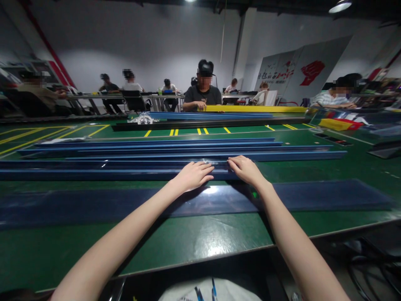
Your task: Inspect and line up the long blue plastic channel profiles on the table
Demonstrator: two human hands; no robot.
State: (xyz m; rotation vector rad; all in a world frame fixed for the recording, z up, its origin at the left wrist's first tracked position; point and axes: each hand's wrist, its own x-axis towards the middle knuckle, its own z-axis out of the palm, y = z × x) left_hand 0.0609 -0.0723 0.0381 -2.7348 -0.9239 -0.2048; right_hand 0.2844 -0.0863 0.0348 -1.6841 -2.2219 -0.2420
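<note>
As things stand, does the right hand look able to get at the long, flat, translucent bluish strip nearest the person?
Probably yes: the right hand is just beyond the bluish strip, and nothing visible lies on the strip's right part.

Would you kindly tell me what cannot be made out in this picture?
In the head view:
Undersides of the left hand and right hand: hidden by their backs, so the grip is unclear.
Left end of the blue profile under the hands: cut off by the left edge.
Left end of the flat bluish strip: cut off likewise.
Shiny clear piece between the hands: too small and blurred to identify.
</note>
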